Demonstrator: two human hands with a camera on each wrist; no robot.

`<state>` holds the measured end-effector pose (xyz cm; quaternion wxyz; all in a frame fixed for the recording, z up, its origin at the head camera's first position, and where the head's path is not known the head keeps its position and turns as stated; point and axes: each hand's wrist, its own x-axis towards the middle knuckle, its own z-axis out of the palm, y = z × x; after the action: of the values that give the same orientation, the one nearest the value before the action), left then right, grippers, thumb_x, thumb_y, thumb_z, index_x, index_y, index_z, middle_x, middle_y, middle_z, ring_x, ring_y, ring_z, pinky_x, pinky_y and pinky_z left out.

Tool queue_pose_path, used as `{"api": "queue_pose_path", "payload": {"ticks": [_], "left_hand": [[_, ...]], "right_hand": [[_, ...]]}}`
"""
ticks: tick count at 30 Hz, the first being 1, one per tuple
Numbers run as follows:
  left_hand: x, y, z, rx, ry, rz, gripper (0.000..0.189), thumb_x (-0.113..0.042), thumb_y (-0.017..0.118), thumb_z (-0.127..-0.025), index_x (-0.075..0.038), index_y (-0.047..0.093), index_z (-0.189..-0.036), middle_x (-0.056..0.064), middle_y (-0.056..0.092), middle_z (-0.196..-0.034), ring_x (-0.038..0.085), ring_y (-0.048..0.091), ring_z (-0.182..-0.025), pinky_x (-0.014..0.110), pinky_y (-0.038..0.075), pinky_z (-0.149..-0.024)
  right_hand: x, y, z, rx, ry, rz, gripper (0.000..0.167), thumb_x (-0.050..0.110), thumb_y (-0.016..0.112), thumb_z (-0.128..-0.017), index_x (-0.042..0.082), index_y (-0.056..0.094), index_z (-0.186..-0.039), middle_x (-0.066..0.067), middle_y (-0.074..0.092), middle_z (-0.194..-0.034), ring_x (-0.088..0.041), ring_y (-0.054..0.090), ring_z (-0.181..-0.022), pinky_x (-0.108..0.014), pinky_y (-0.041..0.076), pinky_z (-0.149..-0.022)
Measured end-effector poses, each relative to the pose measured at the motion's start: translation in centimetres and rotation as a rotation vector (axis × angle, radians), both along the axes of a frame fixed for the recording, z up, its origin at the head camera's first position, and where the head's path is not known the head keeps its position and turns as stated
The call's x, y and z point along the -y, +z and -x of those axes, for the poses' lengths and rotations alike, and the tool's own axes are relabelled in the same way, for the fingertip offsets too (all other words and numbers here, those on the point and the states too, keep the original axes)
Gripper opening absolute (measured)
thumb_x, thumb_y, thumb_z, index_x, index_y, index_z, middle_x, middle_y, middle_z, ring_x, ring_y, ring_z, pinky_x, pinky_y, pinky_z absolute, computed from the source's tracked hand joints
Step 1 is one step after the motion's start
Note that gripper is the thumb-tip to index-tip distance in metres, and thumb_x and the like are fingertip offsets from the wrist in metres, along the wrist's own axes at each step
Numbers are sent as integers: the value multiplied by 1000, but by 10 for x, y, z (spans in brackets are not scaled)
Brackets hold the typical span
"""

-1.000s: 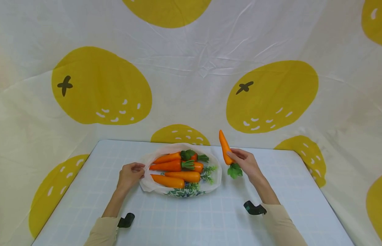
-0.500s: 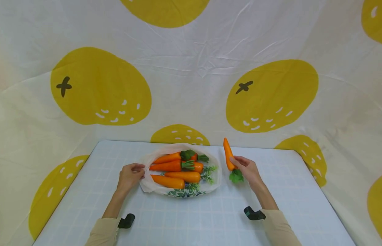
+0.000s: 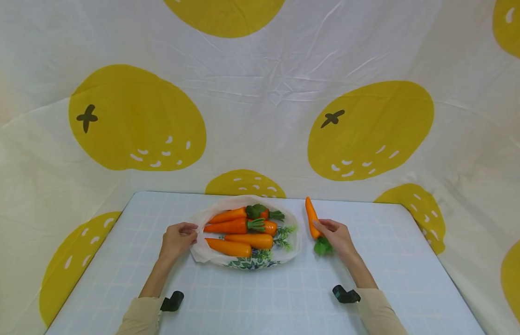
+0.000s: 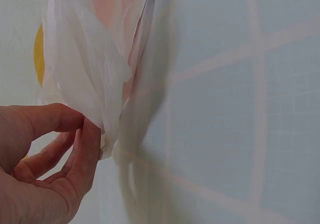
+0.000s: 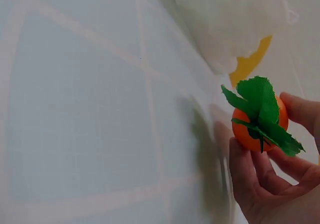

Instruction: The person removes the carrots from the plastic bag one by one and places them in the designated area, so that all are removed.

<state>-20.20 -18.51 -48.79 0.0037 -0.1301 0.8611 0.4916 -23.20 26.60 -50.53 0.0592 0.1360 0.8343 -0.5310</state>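
Note:
A white plastic bag (image 3: 201, 249) with a leafy print lies on the table, its mouth spread around several orange carrots (image 3: 249, 240) with green tops. My left hand (image 3: 176, 239) pinches the bag's left edge; the left wrist view shows thumb and fingertips gathered on the thin plastic (image 4: 85, 59). To the right of the bag, my right hand (image 3: 337, 237) holds a single carrot (image 3: 311, 216) near its leafy end, tip pointing away from me. In the right wrist view, thumb and fingers wrap the carrot's orange top (image 5: 242, 134) below its green leaves (image 5: 260, 101).
The pale blue checked table (image 3: 251, 307) reaches back to a white curtain (image 3: 260, 135) printed with large yellow fruit. Black wrist cameras (image 3: 172, 301) sit at both sleeves, close over the tabletop.
My right hand has moved the carrot slightly right and down toward the table, just right of the bag. My left hand has stayed at the bag's edge.

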Motion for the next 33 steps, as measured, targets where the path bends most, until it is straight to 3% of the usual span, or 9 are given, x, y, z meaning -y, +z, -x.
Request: {"api": "queue_pose_path", "payload": {"ticks": [7,15,24,31,33], "left_hand": [[-2,0,0,-4,-2,5,27,-3,65,-95,9,68,-119,25,69,-104,25,70,-78,24,60,-70],[-2,1,1,-6,-6,0,27,-3,64,-95,9,68,-119,25,69,-103,24,69,-77,25,60,-69],[-1,0,1,4,-9,-10,27,-2,65,-94,9,68,-118,23,69,-100,20,67,-73,24,59,-67],[0,0,0,8,-7,-5,26,-3,65,-95,9,68,-118,24,69,-101,21,67,-74,25,59,-68],[1,-1,0,13,-7,-7,27,-3,64,-95,9,67,-119,24,69,-102,21,67,-75,25,60,-69]], "right_hand": [[1,1,0,-1,5,-89,65,50,72,-94,0,64,-134,-17,69,-121,-26,62,-104,-34,51,-93],[5,6,1,21,7,-152,62,45,71,-95,-3,63,-132,-22,66,-125,-31,61,-106,-46,51,-100],[5,9,2,18,30,-202,62,49,68,-96,-5,65,-126,-23,68,-120,-33,60,-105,-49,50,-100],[5,9,0,-1,43,-181,57,45,71,-96,-6,67,-122,-21,70,-113,-23,64,-84,-29,58,-74],[6,7,1,4,48,-199,54,44,72,-95,-4,68,-120,-19,70,-111,-24,63,-84,-27,56,-73]]}}
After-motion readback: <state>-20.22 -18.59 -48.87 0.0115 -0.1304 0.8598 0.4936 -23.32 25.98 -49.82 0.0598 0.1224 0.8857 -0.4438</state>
